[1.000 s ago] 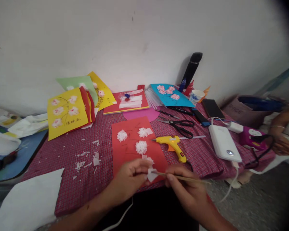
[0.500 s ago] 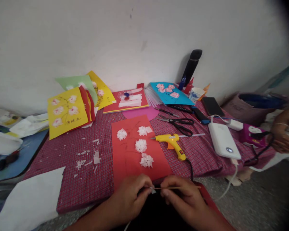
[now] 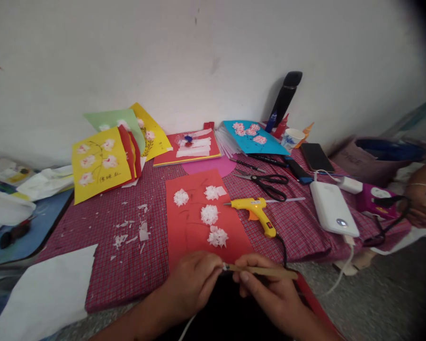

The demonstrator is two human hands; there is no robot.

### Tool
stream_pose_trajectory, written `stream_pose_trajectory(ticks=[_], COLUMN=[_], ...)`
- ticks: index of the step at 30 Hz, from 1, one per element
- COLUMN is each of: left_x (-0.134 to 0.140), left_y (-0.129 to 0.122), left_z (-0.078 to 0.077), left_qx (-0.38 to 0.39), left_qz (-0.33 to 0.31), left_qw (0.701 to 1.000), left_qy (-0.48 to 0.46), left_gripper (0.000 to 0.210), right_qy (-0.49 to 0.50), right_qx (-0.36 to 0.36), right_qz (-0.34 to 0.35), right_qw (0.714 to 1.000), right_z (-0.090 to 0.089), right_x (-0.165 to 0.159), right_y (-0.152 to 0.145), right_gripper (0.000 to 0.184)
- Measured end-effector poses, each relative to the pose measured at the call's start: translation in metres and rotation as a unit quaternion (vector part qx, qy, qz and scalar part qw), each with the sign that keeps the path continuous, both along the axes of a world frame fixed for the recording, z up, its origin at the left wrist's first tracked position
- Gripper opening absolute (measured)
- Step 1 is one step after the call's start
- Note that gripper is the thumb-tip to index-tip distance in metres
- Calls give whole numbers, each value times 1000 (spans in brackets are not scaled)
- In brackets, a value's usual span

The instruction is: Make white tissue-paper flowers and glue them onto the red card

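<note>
My right hand (image 3: pixel 270 286) grips a flat, light-brown wooden stick (image 3: pixel 279 272) between thumb and fingers, held nearly level over my lap. At the stick's left end is a small bit of white paper (image 3: pixel 225 267), pinched by the fingertips of my left hand (image 3: pixel 195 282); how it sits on the tip is partly hidden. Just beyond both hands lies a red sheet (image 3: pixel 191 239) with drawn dark stems and several crumpled white paper flowers (image 3: pixel 209 215). To its right a yellow glue gun (image 3: pixel 257 210) rests on its side.
Black scissors (image 3: pixel 270 182) lie behind the glue gun. White paper scraps (image 3: pixel 144 231) are scattered on the checked cloth (image 3: pixel 106 279), near a large white sheet (image 3: pixel 53 289). A white power bank (image 3: pixel 333 208) with a cable stands right. Another person's hand (image 3: pixel 421 203) shows at far right.
The stick has turned in my right hand, from its thin edge to its broad face. My hands have risen slightly, still meeting at the white paper. The view has shifted a little.
</note>
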State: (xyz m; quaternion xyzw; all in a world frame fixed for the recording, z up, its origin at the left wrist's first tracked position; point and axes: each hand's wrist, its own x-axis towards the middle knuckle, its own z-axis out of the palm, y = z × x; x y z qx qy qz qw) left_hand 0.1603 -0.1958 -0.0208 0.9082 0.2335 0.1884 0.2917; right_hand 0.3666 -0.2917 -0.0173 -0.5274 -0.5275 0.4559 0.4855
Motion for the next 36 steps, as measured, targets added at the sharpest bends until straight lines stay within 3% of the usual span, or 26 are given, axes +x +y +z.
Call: stream_pose_trajectory(ticks=[4,8,19,25,36], left_x=[5,11,16,15,12], left_y=[5,7,4,6,6], left_z=[-3,-6,-10,-13,-15], left_qx=[87,157,235,224,195], left_qz=[4,8,36,50,66], left_qw=[996,987,971,973,978], left_qy=[-23,-33,5,15,13], left_gripper=[14,16,15,12,13], right_qy=[-177,-244,-257,-259,-278], right_qx=[154,242,248,276,270], right_qz=[-8,-8,-18,-50,-41], right_qw=[972,939,934,924,921], right_z=[2,-4,-10,-12,-18], right_x=[1,1,3,-2,-5], right_y=[2,4,9,12,15], right_gripper=[18,25,24,29,31])
